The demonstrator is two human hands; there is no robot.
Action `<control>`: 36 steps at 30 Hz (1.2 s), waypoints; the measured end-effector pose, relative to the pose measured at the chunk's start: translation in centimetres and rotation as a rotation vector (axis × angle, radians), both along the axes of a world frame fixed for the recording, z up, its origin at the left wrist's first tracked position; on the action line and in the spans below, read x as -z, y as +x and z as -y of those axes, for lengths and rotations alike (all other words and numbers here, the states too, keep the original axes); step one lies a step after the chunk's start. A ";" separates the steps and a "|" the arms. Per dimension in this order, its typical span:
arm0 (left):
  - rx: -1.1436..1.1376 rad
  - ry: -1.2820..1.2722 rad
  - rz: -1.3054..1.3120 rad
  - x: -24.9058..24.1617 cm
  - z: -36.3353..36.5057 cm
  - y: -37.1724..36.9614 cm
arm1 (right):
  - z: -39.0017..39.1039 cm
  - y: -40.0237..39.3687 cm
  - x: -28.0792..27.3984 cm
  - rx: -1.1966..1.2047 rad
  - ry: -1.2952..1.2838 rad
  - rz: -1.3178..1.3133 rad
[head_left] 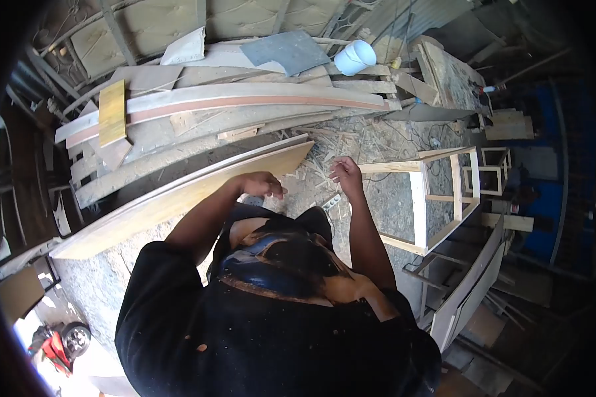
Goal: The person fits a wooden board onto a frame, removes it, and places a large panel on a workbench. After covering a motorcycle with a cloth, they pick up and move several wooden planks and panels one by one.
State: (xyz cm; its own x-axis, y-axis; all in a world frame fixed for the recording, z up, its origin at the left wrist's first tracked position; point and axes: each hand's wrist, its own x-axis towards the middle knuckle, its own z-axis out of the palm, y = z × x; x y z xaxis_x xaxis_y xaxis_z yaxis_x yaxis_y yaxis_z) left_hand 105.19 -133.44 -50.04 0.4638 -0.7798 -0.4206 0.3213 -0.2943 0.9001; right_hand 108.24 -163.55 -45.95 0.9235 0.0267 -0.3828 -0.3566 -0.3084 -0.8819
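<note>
My left hand (263,185) hangs in the air in front of my body, its fingers loosely bent and apart, with nothing seen in it. It is nearest the long plywood panel (198,192), which leans on edge along the left side. Higher up, my right hand (346,171) is raised with its fingers loosely curled; I make out nothing in it. Just to its right stands a pale wooden frame (419,208) of joined battens, apart from the fingers. A white power strip (331,202) lies on the floor below my right hand.
A workbench (212,126) holds long boards, a yellow strip (112,112), a grey sheet (288,51) and a white bucket (356,58). Wood scraps (328,149) and cables litter the floor (384,145). Panels (470,284) lean at the right. A red vehicle (56,351) is at lower left.
</note>
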 end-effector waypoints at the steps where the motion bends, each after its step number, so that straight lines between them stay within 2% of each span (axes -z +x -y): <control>1: -0.120 0.014 0.073 0.2 -1.1 -0.3 | 0.0 1.3 2.8 -0.127 -0.058 -0.058; 4: -0.651 0.135 -0.023 2.4 -4.7 -4.0 | 0.9 4.5 10.4 -0.605 -0.320 -0.221; 8: -1.161 0.287 -0.144 7.1 -4.5 -14.2 | 1.7 9.5 17.2 -0.966 -0.245 -0.284; 10: -1.479 0.349 -0.257 9.1 -1.0 -19.0 | 1.6 12.8 18.6 -1.113 -0.282 -0.263; 12: -1.696 0.378 -0.412 11.4 5.2 -22.9 | 2.7 15.4 19.5 -1.233 -0.512 0.051; 14: -1.868 0.214 -0.547 11.6 13.1 -23.9 | 3.5 17.4 20.4 -1.264 -0.507 -0.001; 16: -1.682 0.230 -0.656 10.3 19.3 -23.4 | 3.5 18.8 21.8 -1.287 -0.507 -0.042; 18: -1.631 0.187 -0.714 9.7 24.1 -23.4 | 3.5 19.8 24.6 -1.330 -0.537 0.015; 20: -1.719 0.080 -0.761 10.4 27.9 -25.0 | 3.3 21.0 30.5 -1.391 -0.559 0.154; 22: -1.670 0.134 -0.841 7.8 28.4 -24.8 | 1.9 21.3 33.6 -1.449 -0.602 0.324; 24: -1.713 0.125 -0.890 9.4 29.7 -27.4 | 0.2 20.9 34.0 -1.512 -0.804 0.330; 26: -1.741 0.186 -0.933 9.1 29.3 -28.7 | -0.1 20.6 36.9 -1.522 -0.917 0.375; 28: -1.857 0.231 -0.987 9.9 29.1 -30.2 | 1.0 20.0 39.7 -1.519 -0.945 0.568; 32: -1.829 0.245 -0.936 12.2 28.3 -30.4 | 0.8 18.0 39.7 -1.456 -1.133 0.486; 34: -1.812 0.245 -0.934 13.8 27.5 -29.2 | 0.4 17.5 40.1 -1.449 -1.145 0.485; 36: -1.737 0.153 -0.908 16.6 27.0 -27.8 | 0.7 17.2 40.4 -1.554 -1.118 0.429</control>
State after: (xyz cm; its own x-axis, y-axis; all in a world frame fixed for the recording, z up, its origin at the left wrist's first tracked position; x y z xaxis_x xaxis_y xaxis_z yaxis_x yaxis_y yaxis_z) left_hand 77.39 -160.43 -66.65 0.2028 0.2635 -0.9431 0.5738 0.7485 0.3325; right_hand 125.48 -164.22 -86.40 0.3636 0.7166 -0.5952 0.8766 -0.4794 -0.0415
